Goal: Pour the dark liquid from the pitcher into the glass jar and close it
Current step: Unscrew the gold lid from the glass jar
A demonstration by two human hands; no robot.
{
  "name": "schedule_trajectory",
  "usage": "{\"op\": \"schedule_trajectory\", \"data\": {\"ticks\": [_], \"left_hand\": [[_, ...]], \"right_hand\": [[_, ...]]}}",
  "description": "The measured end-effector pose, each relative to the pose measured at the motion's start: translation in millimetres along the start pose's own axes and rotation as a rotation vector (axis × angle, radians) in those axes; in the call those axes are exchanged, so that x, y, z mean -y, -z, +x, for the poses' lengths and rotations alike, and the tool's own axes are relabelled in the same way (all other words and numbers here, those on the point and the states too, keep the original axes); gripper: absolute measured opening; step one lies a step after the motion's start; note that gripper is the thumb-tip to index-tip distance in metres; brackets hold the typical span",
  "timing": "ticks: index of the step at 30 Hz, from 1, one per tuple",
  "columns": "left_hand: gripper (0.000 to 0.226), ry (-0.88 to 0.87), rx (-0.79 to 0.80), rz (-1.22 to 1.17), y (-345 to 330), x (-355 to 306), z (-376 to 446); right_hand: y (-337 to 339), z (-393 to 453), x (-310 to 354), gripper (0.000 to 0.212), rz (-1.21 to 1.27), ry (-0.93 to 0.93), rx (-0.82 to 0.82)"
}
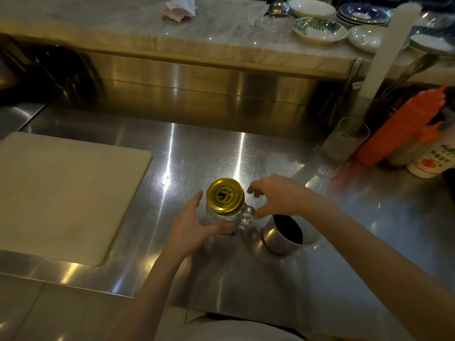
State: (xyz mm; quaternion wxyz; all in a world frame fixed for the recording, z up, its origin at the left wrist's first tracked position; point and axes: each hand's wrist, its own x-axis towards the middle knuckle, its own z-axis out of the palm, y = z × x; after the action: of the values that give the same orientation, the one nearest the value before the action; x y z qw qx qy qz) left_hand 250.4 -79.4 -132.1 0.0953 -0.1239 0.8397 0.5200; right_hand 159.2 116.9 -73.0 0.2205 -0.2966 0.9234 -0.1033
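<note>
A clear glass jar (222, 221) with a side handle stands on the steel counter, and it looks empty. A gold lid (225, 196) with a dark emblem sits on its mouth. My left hand (192, 223) cups the jar's left side and base, fingers spread. My right hand (275, 195) hovers just right of the lid and above the handle, fingers curled apart and holding nothing. A steel pitcher (278, 238) with dark liquid (288, 228) inside stands just right of the jar, partly under my right wrist.
A pale cutting board (64, 193) lies at the left. An orange squeeze bottle (398, 129), a glass of picks (344, 141) and a white bottle (429, 161) crowd the right edge. Bowls and plates (320, 29) sit on the raised marble shelf behind.
</note>
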Motion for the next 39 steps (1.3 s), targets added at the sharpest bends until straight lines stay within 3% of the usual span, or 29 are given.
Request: {"op": "schedule_trajectory", "data": {"ticks": [3,6,11,14,16,20,24,27,31,35,39], "left_hand": [[0.118,-0.068,-0.018,0.010,-5,-3,2],[0.122,-0.119,-0.014,-0.133,-15,-5,6],[0.082,-0.211,-0.096,-0.201,-27,3,10],[0.073,-0.214,-0.129,-0.200,-29,5,13],[0.072,-0.196,-0.138,-0.228,-29,7,14],[0.081,-0.169,-0.157,-0.233,-31,11,14],[0.088,-0.151,-0.156,-0.224,-32,14,15],[0.092,-0.132,-0.157,-0.222,-32,16,15],[0.094,-0.108,-0.147,-0.198,-32,18,15],[0.093,-0.100,-0.143,-0.221,-33,19,16],[0.094,-0.098,-0.139,-0.231,-33,19,16]], "right_hand": [[20,-1,7,0.086,0.178,0.069,-0.054],[25,3,27,0.097,0.127,0.130,-0.118],[7,17,51,0.088,-0.253,0.237,-0.180],[4,20,50,0.077,-0.339,0.257,-0.236],[9,22,49,0.073,-0.259,0.299,-0.268],[32,29,27,0.071,0.156,0.312,-0.283],[36,48,-13,0.076,0.496,0.138,-0.150],[19,62,-39,0.081,0.513,0.047,-0.117],[-8,75,-61,0.075,0.499,0.034,-0.128],[-27,79,-76,0.082,0.581,0.022,-0.123],[-39,77,-88,0.086,0.481,0.022,-0.084]]}}
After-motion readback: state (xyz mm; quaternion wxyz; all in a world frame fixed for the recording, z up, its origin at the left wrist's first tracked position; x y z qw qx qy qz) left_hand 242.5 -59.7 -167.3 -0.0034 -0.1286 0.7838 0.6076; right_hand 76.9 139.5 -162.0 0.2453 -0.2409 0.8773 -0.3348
